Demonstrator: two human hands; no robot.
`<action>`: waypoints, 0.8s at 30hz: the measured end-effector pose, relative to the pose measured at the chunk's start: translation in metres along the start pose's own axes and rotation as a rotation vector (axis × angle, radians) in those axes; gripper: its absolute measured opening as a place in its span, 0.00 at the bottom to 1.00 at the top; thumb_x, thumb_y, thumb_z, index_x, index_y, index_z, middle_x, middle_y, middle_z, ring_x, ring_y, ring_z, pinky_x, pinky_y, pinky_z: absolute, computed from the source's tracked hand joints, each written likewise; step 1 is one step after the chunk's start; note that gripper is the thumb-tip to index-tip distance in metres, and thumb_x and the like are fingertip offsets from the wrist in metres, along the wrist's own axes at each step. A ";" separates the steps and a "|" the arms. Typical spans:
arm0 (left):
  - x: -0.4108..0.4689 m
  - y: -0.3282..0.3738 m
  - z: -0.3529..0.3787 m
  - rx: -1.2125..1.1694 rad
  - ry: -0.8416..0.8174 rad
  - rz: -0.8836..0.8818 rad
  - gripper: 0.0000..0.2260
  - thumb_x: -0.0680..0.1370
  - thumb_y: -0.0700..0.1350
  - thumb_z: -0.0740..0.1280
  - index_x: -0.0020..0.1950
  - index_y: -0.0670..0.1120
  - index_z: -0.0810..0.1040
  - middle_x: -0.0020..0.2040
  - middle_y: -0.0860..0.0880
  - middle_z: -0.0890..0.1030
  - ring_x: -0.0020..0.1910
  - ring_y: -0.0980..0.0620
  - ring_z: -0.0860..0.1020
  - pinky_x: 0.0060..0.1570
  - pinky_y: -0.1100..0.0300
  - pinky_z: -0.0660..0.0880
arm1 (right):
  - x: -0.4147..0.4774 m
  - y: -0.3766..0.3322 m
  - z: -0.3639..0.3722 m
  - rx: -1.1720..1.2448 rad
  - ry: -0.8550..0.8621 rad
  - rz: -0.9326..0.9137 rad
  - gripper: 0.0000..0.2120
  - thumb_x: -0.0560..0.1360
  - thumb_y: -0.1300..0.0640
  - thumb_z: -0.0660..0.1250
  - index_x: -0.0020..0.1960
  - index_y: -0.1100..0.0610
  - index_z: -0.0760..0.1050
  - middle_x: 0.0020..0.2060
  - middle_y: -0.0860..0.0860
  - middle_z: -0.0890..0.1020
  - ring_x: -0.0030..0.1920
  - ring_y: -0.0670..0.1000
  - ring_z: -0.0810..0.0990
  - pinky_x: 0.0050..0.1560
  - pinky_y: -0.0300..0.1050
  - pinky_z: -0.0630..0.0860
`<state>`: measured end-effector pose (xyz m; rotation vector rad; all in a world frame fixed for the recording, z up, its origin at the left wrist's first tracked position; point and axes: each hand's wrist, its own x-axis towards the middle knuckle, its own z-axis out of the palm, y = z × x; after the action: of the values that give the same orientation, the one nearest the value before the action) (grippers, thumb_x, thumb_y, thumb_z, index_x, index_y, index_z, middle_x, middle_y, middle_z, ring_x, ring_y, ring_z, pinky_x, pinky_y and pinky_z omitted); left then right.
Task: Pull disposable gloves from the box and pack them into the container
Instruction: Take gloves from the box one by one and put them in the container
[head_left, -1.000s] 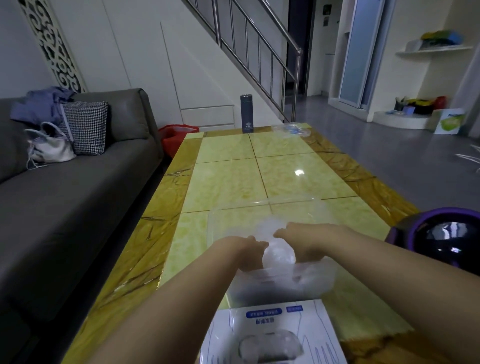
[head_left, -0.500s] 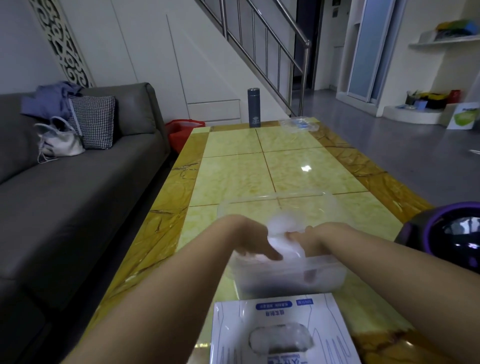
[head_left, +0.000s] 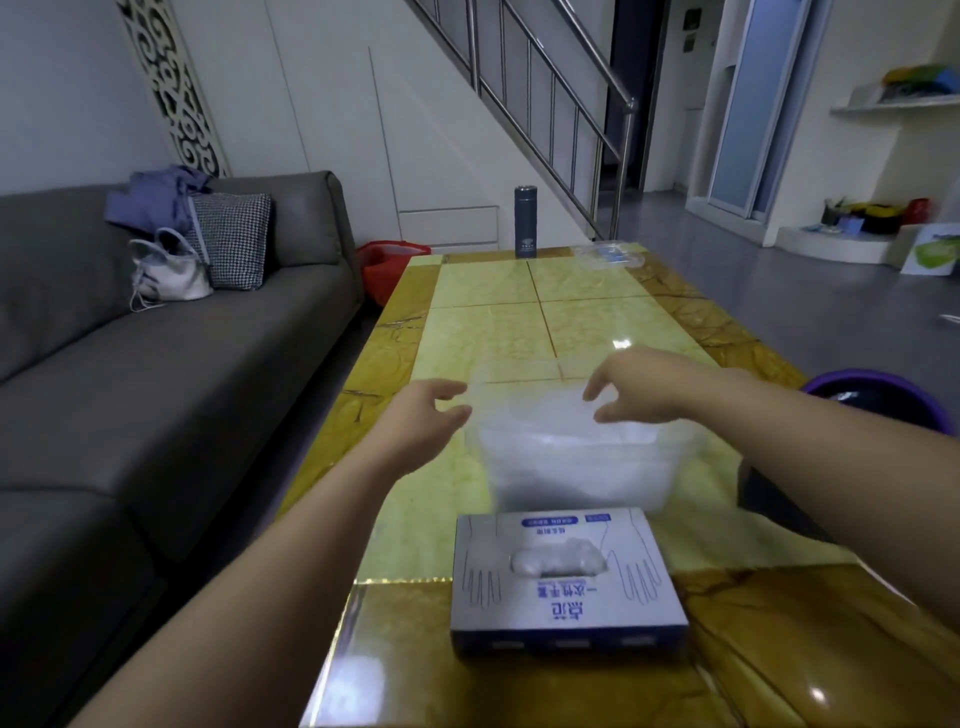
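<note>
Your worktop (head_left: 488, 338) is glossy yellow tile with a brown marbled border. At its far end you see an upright dark flask (head_left: 525, 222) and a clear plastic packet (head_left: 610, 254). Left of you runs a grey sofa (head_left: 156, 374) carrying a checked cushion (head_left: 234, 239), a white handbag (head_left: 169, 273) and blue clothing (head_left: 153, 200). A purple-rimmed bin (head_left: 883, 397) sits at your right.

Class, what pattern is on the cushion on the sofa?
A fine black-and-white houndstooth check on the cushion, seen in the head view.
</note>
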<state>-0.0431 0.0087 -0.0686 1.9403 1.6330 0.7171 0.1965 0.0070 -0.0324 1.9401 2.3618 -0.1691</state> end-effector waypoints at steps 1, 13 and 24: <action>-0.007 -0.003 0.004 0.009 0.058 0.017 0.16 0.79 0.47 0.64 0.68 0.50 0.73 0.64 0.51 0.76 0.57 0.53 0.76 0.52 0.61 0.70 | -0.008 -0.003 -0.004 -0.037 0.065 -0.019 0.15 0.76 0.49 0.66 0.62 0.50 0.76 0.65 0.48 0.74 0.63 0.51 0.74 0.58 0.47 0.73; -0.057 0.004 0.030 0.111 0.127 0.301 0.10 0.80 0.43 0.62 0.58 0.52 0.78 0.51 0.57 0.77 0.41 0.61 0.75 0.46 0.60 0.76 | -0.035 -0.005 0.012 0.137 0.238 -0.117 0.16 0.78 0.55 0.65 0.64 0.52 0.74 0.64 0.47 0.74 0.59 0.48 0.75 0.54 0.39 0.69; 0.003 0.057 0.047 0.344 -0.066 0.365 0.25 0.76 0.59 0.65 0.71 0.57 0.66 0.67 0.54 0.70 0.59 0.53 0.74 0.56 0.55 0.74 | 0.030 0.003 0.012 0.272 0.135 0.013 0.22 0.77 0.61 0.64 0.71 0.57 0.68 0.69 0.52 0.71 0.68 0.52 0.70 0.66 0.43 0.66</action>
<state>0.0304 0.0005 -0.0645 2.5217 1.4507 0.5188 0.1940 0.0350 -0.0481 2.1462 2.5257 -0.3895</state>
